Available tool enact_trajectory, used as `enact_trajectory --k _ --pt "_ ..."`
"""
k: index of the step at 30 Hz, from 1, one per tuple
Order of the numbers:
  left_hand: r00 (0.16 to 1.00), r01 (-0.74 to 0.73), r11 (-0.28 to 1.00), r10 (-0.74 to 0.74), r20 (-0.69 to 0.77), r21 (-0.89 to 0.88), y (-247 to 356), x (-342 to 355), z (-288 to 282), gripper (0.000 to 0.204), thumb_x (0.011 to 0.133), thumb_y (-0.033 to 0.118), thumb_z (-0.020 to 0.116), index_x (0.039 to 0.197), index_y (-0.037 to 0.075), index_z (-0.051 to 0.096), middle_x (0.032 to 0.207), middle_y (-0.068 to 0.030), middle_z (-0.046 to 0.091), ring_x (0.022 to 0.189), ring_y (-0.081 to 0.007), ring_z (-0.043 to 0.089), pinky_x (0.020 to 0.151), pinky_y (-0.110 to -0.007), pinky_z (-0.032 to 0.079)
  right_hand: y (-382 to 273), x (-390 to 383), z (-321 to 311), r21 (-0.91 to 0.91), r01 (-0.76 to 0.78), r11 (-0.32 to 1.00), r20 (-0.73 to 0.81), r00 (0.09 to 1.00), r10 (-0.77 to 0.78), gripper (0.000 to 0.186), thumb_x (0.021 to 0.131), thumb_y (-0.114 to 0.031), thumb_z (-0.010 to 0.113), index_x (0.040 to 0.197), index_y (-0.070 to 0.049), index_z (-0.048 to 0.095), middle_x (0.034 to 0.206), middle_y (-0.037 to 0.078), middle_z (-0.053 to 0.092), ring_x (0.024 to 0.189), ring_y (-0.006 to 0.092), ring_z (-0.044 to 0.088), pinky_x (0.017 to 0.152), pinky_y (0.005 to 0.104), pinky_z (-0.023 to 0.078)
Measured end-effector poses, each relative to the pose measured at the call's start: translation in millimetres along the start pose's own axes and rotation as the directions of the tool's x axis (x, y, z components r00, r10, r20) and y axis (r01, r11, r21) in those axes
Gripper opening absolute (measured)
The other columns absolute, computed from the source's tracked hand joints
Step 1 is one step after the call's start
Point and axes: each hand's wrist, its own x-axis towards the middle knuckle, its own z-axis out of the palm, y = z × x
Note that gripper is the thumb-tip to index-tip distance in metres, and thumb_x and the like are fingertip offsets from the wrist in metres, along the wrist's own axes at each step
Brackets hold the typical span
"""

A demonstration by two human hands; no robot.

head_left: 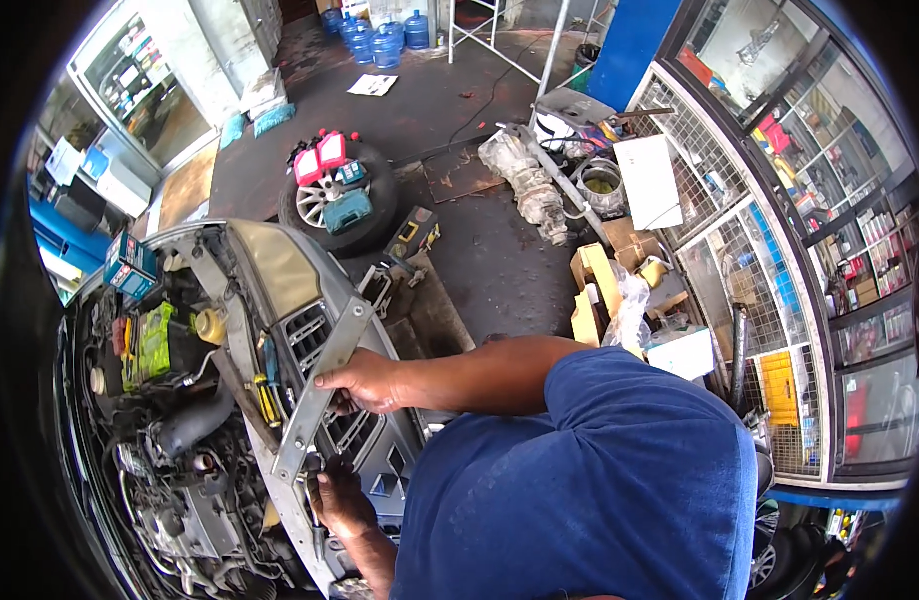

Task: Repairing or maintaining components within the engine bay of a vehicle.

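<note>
Both hands hold a long grey metal bar (325, 385) slanting across the car's front grille (365, 445). One hand (365, 382) grips its middle from the right; the other hand (340, 500) clasps its lower end, beside the open engine bay (170, 440).

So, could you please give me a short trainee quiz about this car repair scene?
1. True or false: the right hand grips the long grey metal bar over the car's front.
2. What lies on the wheel on the floor? A) red containers and a teal case; B) a folded towel; C) a helmet.
3. Fill in: the person's sleeve is ___.
Key: 1 true; 2 A; 3 blue.
</note>
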Motion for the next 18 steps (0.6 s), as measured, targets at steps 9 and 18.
enact_trajectory --k 9,18 --pt "0.975 0.155 0.965 -0.114 0.191 -0.210 3 8 12 0.035 0.087 0.034 0.065 0.103 0.003 0.060 0.099 -0.0119 0.066 0.087 -0.0226 0.061 0.077 -0.036 0.047 15 -6 -17 0.039 -0.029 0.999 -0.023 0.999 0.030 0.025 0.081 -0.017 0.073 0.102 -0.008 0.061 0.093 0.005 0.065 0.080 0.0206 0.061 0.063 0.0371 0.050" --pt "0.974 0.185 0.951 -0.144 0.174 -0.247 5 10 11 0.035 0.085 0.036 0.065 0.106 0.009 0.060 0.098 -0.0058 0.066 0.088 -0.0206 0.057 0.079 -0.035 0.042 12 -5 -11 0.011 -0.003 1.000 -0.009 1.000 0.003 0.023 0.082 -0.017 0.071 0.100 -0.007 0.063 0.091 0.005 0.065 0.079 0.0195 0.060 0.061 0.0364 0.049"
